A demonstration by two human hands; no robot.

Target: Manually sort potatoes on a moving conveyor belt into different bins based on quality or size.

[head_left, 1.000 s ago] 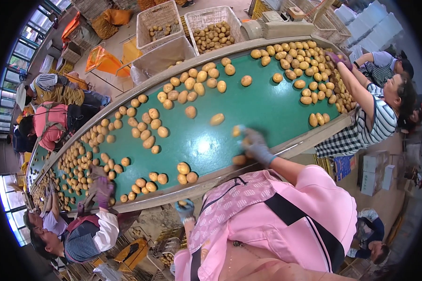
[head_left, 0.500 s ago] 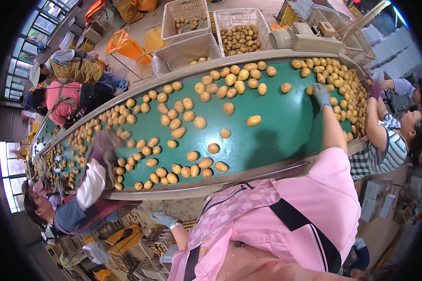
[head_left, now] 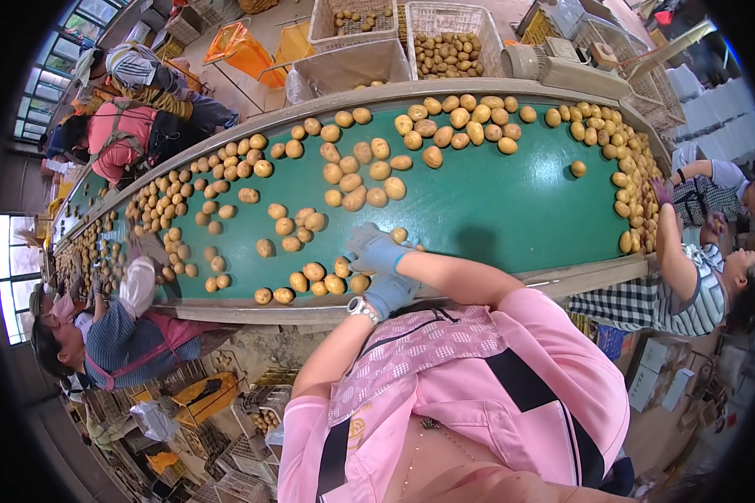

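"What lies left of the fingers?"

"Farthest left, a co-worker in a blue striped top (head_left: 116, 350) stands at the near rim of the flat green conveyor belt (head_left: 520, 220). Closer in, a loose row of oval yellow-brown potatoes (head_left: 313, 272) runs along that rim and ends just beside the gloved fingers. A second cluster (head_left: 354, 198) lies on the belt beyond them."

"And the hands?"

"The right hand (head_left: 377, 248), in a blue-grey glove, reaches in from the right and crosses over the left hand (head_left: 392, 293), gloved in blue with a white wristwatch (head_left: 359, 307) behind it. The right fingers point left; I can't tell whether they close on anything. The left fingers are mostly hidden beneath, so I can't tell there either."

"Which step, then?"

"Picking over potatoes near the rim, I'd judge, with one potato (head_left: 399, 235) just right of the right fingers."

"What would the next move call for?"

"Uncrossed wrists, I'd say, and fingers spread enough to go round a single potato without nudging its neighbours."

"Farther right?"

"A lone potato (head_left: 578, 168), then, well apart from the fingers, a dense bank of potatoes (head_left: 626, 166) beside another worker's purple glove (head_left: 663, 191)."
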